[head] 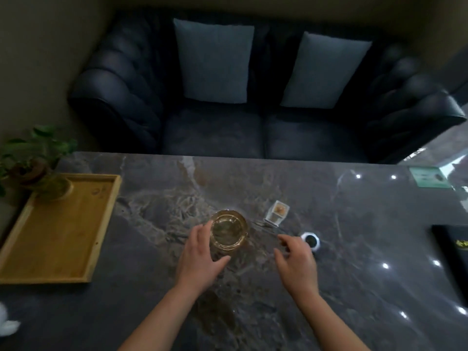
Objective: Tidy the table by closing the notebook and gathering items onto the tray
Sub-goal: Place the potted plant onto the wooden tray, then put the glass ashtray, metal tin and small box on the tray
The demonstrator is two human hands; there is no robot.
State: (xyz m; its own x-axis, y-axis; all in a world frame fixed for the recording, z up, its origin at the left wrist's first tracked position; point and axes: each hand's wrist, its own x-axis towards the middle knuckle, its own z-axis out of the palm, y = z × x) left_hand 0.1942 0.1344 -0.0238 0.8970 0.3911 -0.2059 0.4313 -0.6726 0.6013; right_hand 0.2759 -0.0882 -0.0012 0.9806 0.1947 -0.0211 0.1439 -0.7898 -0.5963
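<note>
An amber glass cup (229, 233) stands in the middle of the dark marble table (354, 249). My left hand (200, 259) wraps its left and near side, fingers and thumb touching the glass. My right hand (297, 262) hovers to the right with fingers spread, just short of a small white round container (311, 240). A small white packet (276, 213) lies behind the cup, with thin metal tongs (263, 228) beside it. The wooden tray (54, 231) lies at the left. A closed black notebook (454, 252) sits at the right edge.
A potted plant (33, 158) in a small bowl stands on the tray's far left corner. A green card (428, 176) lies at the far right of the table. A dark sofa (253, 97) with two cushions is behind the table. Something white (7, 323) shows at the lower left edge.
</note>
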